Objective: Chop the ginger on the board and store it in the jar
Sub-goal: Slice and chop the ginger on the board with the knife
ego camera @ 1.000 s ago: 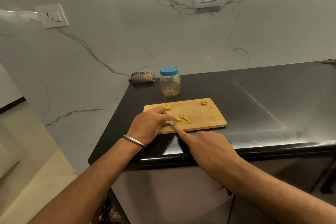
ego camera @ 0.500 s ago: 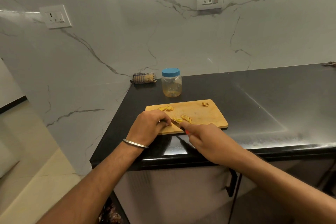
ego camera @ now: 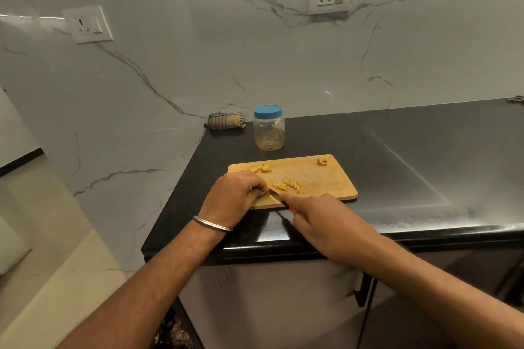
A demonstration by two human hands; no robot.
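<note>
Glossy black counter (ego camera: 397,150): left hand (ego camera: 235,198) pinches ginger (ego camera: 267,193), right hand (ego camera: 326,224) grips knife (ego camera: 276,197).

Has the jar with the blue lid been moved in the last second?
No. The jar stands just behind the cutting board's far edge, beside the rolled cloth, exactly as before; only the camera shifted.

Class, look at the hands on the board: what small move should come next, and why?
Probably press the knife down for another cut: the left hand pins a ginger bit at the blade, the right hand grips the handle, and uncut slices wait on the board.
</note>
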